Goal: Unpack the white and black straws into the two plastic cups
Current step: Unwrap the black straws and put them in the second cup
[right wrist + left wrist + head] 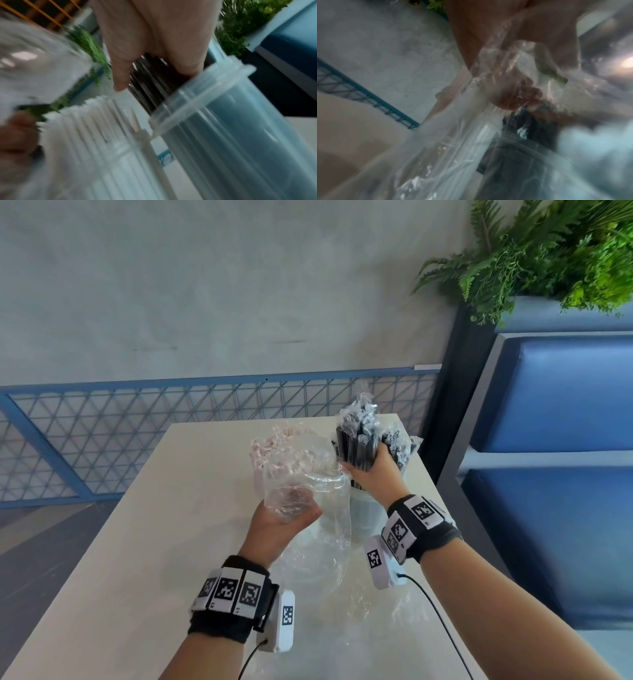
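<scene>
My right hand point(368, 465) grips a bundle of wrapped black straws point(359, 436), standing upright with its lower ends inside a clear plastic cup point(368, 508). In the right wrist view the black straws point(149, 83) enter the cup's rim point(202, 94). A second cup holds white straws point(274, 448), also in the right wrist view as white straws point(96, 121). My left hand point(291, 515) pinches a crumpled clear plastic bag point(308, 484) in front of the white straws. The left wrist view is blurred, with the bag point(471, 142) filling it.
A pale table point(137, 542) carries everything, with another empty clear wrapper point(373, 607) lying near its right edge. A blue mesh railing point(137, 419) runs behind the table. A blue padded bench point(565, 440) and a green plant point(548, 251) stand at the right.
</scene>
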`<state>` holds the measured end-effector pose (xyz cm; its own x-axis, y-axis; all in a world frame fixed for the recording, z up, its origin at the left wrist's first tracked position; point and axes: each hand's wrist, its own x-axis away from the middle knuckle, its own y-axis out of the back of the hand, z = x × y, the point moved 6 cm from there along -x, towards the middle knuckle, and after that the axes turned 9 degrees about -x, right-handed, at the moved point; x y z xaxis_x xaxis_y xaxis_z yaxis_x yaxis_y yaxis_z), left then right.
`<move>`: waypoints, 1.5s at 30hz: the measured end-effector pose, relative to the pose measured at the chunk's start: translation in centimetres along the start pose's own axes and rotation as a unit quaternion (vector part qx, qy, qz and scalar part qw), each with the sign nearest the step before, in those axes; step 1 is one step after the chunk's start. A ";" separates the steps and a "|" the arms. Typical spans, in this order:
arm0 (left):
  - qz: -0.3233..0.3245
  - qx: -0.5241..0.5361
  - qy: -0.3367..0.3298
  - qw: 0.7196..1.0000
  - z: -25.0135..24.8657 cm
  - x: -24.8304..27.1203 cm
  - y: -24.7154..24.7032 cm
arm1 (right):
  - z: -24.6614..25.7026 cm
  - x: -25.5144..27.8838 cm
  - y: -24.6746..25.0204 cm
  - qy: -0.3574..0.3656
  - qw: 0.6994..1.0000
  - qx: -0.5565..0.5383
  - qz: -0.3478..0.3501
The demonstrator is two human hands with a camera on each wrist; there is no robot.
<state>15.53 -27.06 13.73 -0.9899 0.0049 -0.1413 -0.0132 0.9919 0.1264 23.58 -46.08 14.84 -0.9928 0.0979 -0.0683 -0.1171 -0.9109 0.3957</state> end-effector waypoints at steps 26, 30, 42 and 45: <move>-0.035 -0.150 0.202 0.967 4.1 6.1 1.4 | -5.1 13.4 8.7 0.038 0.971 -0.132 -0.196; -0.030 -0.044 0.324 0.945 7.7 7.2 -0.6 | -7.0 13.1 7.9 -0.019 0.967 -0.164 -0.193; -0.124 -0.195 0.252 0.940 10.0 7.2 2.8 | -10.4 13.2 7.2 -0.097 0.987 -0.041 -0.122; -0.105 -0.112 0.306 0.940 10.4 7.8 2.8 | -10.8 13.3 6.1 -0.104 0.989 -0.028 -0.099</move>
<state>9.23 -22.93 2.76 -0.8568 -0.3304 0.3958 -0.1791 0.9106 0.3725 9.94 -54.66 6.41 -0.9344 0.3522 0.0532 -0.3144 -0.8858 0.3412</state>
